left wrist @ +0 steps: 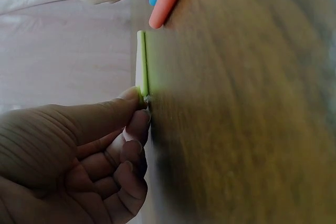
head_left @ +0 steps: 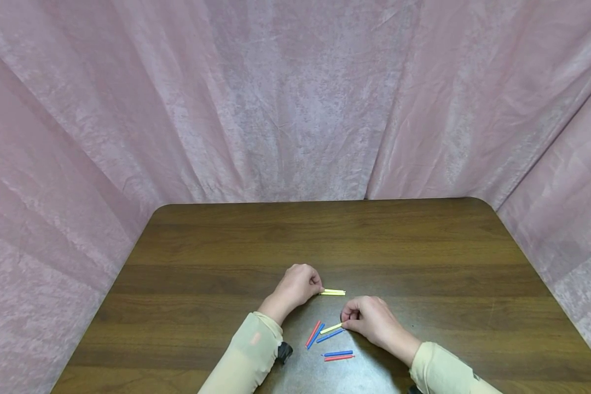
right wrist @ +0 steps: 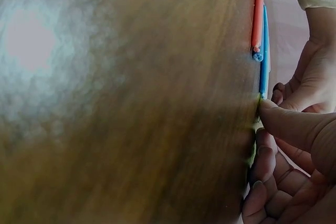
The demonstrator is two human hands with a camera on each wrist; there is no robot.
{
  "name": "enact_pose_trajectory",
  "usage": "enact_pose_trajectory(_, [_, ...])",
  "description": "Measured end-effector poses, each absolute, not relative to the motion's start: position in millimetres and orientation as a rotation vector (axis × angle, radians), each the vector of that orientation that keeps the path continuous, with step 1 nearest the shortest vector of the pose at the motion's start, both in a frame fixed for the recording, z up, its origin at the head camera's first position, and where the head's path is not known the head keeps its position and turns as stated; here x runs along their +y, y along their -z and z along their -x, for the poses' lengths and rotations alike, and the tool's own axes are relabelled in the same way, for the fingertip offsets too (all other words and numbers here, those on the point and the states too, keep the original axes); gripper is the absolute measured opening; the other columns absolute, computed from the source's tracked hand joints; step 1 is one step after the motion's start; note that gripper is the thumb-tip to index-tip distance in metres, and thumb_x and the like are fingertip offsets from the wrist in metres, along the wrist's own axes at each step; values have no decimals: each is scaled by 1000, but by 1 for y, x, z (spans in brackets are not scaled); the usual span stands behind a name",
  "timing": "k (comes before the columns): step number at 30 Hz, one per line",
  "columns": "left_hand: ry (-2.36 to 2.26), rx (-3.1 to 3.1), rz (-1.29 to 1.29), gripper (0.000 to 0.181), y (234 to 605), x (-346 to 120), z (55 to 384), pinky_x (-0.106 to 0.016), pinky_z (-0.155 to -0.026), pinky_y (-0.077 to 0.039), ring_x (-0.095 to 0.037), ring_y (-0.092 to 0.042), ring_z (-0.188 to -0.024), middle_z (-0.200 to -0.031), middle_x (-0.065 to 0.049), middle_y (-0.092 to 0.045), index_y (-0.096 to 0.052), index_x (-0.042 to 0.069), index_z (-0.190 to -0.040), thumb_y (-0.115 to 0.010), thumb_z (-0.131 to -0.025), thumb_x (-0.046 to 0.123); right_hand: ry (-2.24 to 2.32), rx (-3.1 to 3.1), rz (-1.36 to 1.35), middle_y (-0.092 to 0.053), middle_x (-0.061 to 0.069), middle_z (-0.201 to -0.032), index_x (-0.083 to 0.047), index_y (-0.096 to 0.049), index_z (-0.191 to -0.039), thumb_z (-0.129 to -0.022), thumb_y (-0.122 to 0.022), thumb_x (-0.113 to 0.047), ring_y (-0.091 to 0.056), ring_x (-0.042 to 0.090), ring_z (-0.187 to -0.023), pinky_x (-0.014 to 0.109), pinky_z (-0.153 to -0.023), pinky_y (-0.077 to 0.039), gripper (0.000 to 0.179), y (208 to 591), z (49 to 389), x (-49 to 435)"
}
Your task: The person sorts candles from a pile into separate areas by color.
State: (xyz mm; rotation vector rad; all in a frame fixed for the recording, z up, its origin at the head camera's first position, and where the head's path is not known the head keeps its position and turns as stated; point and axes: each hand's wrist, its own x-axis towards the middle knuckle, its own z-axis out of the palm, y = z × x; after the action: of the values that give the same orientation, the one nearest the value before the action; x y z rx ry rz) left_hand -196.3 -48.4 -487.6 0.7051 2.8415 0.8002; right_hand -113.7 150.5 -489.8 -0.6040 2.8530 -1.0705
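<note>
Pink curtains [head_left: 295,98] backed the worktop [head_left: 202,246]; well in from its far edge, I saw the left hand [head_left: 299,284] pinching two yellow sticks [head_left: 334,294], the right hand [head_left: 375,322] a third stick [head_left: 331,329].

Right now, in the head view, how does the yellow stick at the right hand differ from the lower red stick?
Contact: the yellow stick has one end at the right hand's fingertips; the lower red stick is touched by neither hand.
Pose: the yellow stick slants up toward the right; the lower red stick lies nearly level across the view.
Shared: both are thin, straight sticks.
</note>
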Motion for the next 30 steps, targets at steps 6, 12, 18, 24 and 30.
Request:
enact_pose_trajectory(6, [-803,2840,-705,14,487,-48,196,-23,-57,-43,-5,-52,-60,-63,11,-63,-72,16,-67,-80,-79,16,1085,2842,614,-52,-17,-59,-21,-65,-69,-71,-81,-10,-44,-6,-56,23,-56,-36,20,490,113,151])
enact_pose_trajectory(12, [-814,2829,-684,14,487,-48,196,-22,-57,-42,-4,-52,-60,-63,11,-61,-71,16,-67,-80,-79,15,1070,2859,638,-52,-18,-60,-22,-66,-68,-71,-81,-9,-44,-6,-57,22,-56,-37,20,491,114,151])
enact_pose_trajectory(18, [-820,2834,-691,14,487,-49,195,-22,-57,-42,-4,-51,-60,-63,11,-61,-71,15,-67,-80,-78,15,1055,2882,651,-52,-18,-61,-21,-66,-66,-71,-80,-9,-44,-6,-57,23,-56,-38,19,492,114,151])
enact_pose_trajectory(24, [-816,2839,-689,15,488,-49,196,-23,-57,-42,-4,-52,-60,-62,11,-61,-70,16,-67,-80,-78,16,1060,2886,636,-54,-19,-63,-22,-67,-66,-71,-79,-10,-45,-6,-59,23,-58,-40,18,492,114,152])
enact_pose_trajectory(30, [-808,2846,-682,15,488,-48,195,-23,-57,-43,-5,-52,-60,-62,11,-61,-71,16,-67,-80,-78,15,1077,2869,608,-57,-20,-64,-23,-68,-67,-72,-79,-11,-48,-5,-61,25,-60,-42,17,491,114,153])
